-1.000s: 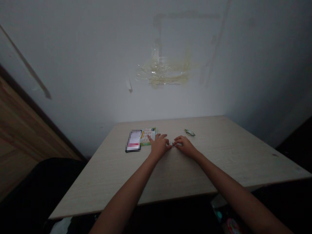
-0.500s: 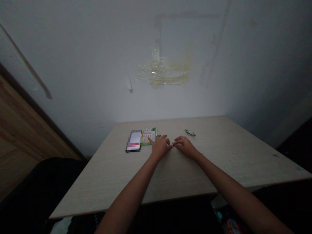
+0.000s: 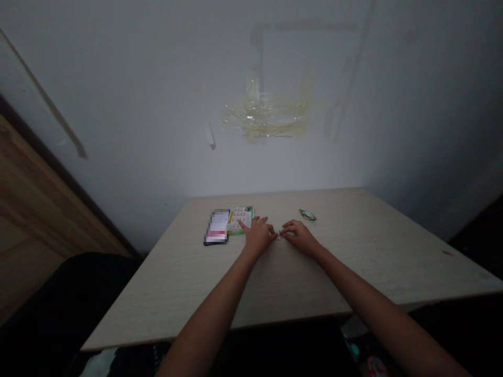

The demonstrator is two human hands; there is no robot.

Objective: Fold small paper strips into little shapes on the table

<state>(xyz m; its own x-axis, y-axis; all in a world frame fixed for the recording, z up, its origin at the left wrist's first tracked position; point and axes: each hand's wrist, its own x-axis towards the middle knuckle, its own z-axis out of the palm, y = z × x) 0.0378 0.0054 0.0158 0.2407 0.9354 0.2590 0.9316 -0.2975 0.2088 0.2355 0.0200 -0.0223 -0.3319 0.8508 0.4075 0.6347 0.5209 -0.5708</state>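
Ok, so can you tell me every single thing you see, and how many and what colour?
table: 1, pale wood, middle
phone: 1, dark edge, pale and pink blurred screen, table's left
printed card: 1, green, white and yellow, beside the phone
packet: 1, green and white, far right of the hands
small piece: 1, pale, between the hands, too small to name
wall: 1, greyish, behind the table
tape: several strips, clear and yellowish, on the wall
wooden panel: 1, brown, far left
dark shape: 1, black, lower left, unclear
left hand: 1, bare, by the card
right hand: 1, bare, nearer the packet
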